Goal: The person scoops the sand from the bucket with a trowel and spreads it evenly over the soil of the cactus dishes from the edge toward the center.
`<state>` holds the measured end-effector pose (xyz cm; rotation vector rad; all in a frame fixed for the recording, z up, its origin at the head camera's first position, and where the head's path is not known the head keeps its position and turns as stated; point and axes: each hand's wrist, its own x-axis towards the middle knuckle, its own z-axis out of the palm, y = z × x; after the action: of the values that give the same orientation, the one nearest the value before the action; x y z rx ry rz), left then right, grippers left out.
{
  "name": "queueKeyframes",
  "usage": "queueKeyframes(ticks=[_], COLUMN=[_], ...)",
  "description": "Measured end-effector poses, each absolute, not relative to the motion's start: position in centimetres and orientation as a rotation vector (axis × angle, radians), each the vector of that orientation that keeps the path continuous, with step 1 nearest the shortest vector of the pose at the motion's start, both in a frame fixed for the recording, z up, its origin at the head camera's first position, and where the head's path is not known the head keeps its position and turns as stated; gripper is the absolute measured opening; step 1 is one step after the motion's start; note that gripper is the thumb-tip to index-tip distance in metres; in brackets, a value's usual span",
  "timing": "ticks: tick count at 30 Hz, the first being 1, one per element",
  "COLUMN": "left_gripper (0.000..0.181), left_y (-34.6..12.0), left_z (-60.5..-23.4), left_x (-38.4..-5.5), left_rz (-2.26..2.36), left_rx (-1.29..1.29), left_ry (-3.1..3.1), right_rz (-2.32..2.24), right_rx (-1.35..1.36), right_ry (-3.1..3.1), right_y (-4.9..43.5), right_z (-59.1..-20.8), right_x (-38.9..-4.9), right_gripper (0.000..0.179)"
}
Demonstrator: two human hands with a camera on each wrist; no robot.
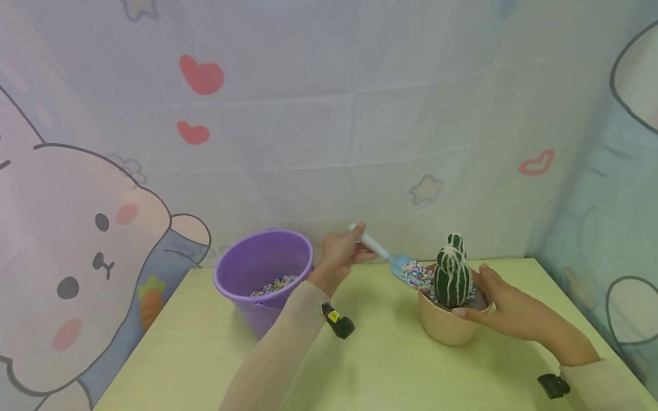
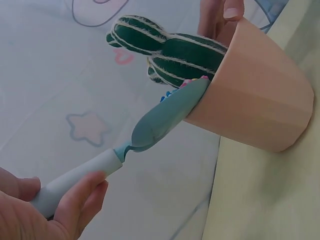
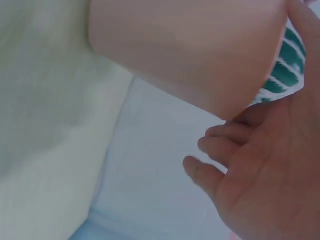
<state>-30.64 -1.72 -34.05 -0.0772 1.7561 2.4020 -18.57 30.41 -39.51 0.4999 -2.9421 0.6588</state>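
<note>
My left hand [image 1: 340, 254] grips the pale handle of a small light-blue shovel [image 1: 399, 265]. Multicoloured pebbles [image 1: 415, 274] lie on its blade, which tilts down over the left rim of a peach flowerpot [image 1: 446, 325]. A green cactus [image 1: 452, 279] with white stripes stands in the pot, pebbles around its base and a brown surface beside it. At the pot's right side my right hand [image 1: 514, 308] holds the rim, thumb in front and fingers behind. The right wrist view shows this hand [image 3: 270, 165] close against the rim, with some fingers off the pot.
A purple bucket [image 1: 262, 308] with more small pebbles [image 1: 275, 284] inside stands left of my left forearm. Both sit on a pale yellow table [image 1: 380, 365]. A printed cloth [image 1: 308, 137] hangs close behind the table and along its sides.
</note>
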Motion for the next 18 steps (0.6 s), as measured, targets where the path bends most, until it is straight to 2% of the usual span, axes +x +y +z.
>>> queueKeyframes(ticks=[8, 18], left_gripper=[0.04, 0.044], left_y=[-1.5, -1.6], left_z=[-33.8, -33.6], left_x=[-30.5, -30.3], left_rz=[2.421, 2.414], left_rx=[-0.041, -0.022], left_ry=[1.758, 1.808], right_rz=[0.574, 0.656], right_rx=[0.415, 0.451], right_ry=[-2.947, -2.945], right_y=[30.2, 30.5], right_z=[-40.5, -40.8], right_x=[-18.2, -18.5], right_gripper=[0.105, 0.098])
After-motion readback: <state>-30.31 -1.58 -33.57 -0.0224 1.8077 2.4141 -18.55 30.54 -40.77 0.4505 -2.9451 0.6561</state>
